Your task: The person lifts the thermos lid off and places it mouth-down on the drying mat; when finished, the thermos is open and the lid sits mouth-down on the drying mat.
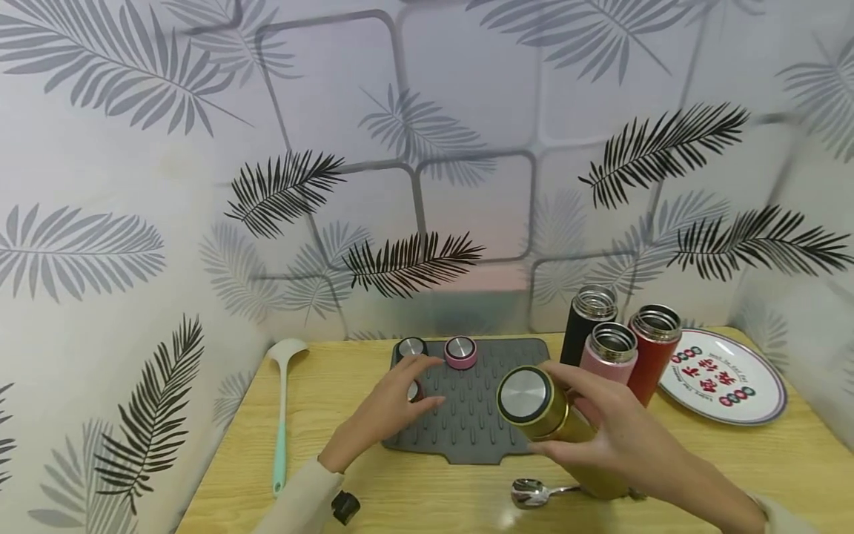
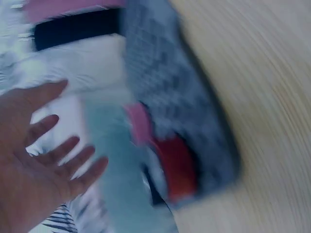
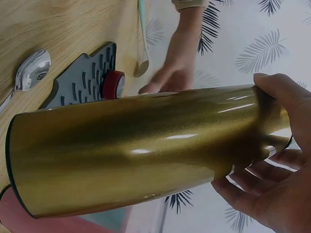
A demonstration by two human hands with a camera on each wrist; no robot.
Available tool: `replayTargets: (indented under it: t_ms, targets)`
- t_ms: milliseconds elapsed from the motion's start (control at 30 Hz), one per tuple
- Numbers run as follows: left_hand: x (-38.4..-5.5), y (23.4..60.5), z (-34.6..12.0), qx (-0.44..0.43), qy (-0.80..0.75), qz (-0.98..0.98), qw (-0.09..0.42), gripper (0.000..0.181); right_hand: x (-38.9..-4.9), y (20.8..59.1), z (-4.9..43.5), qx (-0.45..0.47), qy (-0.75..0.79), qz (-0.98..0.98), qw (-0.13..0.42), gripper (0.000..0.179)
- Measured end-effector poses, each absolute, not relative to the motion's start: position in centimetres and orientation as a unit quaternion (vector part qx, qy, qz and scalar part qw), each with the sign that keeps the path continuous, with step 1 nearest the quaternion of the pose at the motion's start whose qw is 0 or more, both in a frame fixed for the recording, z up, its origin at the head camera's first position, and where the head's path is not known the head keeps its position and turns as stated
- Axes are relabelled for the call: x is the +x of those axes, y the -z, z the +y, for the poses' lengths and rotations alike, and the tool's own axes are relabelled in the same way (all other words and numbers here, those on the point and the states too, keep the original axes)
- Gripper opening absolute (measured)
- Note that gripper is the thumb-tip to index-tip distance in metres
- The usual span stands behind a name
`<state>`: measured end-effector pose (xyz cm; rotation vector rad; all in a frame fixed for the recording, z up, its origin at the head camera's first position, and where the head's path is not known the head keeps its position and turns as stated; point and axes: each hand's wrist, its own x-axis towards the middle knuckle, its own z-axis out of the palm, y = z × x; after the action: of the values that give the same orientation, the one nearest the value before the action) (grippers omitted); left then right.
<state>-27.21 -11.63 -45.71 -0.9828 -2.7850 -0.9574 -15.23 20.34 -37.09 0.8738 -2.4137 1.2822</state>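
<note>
My right hand (image 1: pixel 620 434) grips a gold thermos flask (image 1: pixel 525 394) around its upper part, fingers on one side and thumb on the other. Its steel-topped lid is on. The flask spans the right wrist view, and I cannot tell whether its base touches the table. My left hand (image 1: pixel 390 400) hovers over the grey drying mat (image 1: pixel 490 415) with its fingers spread and nothing held. Beneath those fingers sits a red lid (image 3: pixel 112 85), mostly hidden in the head view. A pink lid (image 1: pixel 460 352) and a black lid (image 1: pixel 410 346) rest along the mat's back edge.
Black (image 1: pixel 587 319), pink (image 1: pixel 610 352) and red (image 1: pixel 654 345) thermos flasks stand lidless at the right. Behind them lies a printed plate (image 1: pixel 754 386). A spoon (image 1: pixel 530 492) lies in front of the mat, and a green-handled ladle (image 1: pixel 281 430) is at the left.
</note>
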Motion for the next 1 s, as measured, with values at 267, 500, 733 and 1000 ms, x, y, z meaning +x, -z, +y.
replayTargets:
  t_ms: [267,500,733,1000]
  targets:
    - [-21.6,41.0,-8.0,-0.370,0.597,-0.689,-0.177,0.073,-15.8,37.6,19.4,0.312,-0.376,-0.861,0.141,0.076]
    - [-18.2,39.9,-5.5,-0.319,0.652,-0.668,-0.166,0.075,-15.7,37.9,18.2,0.318,-0.302,-0.879,0.188,0.071]
    - [-17.4,40.5,-4.1,-0.300,0.615,-0.728,-0.041,0.066,-15.9,38.8,17.6,0.352,-0.270,-0.863,0.242,0.072]
    - [-17.2,39.8,-4.3,-0.292,0.642,-0.709,0.005,0.060,-15.1,39.2,17.8,0.314,-0.299,-0.876,0.212,0.097]
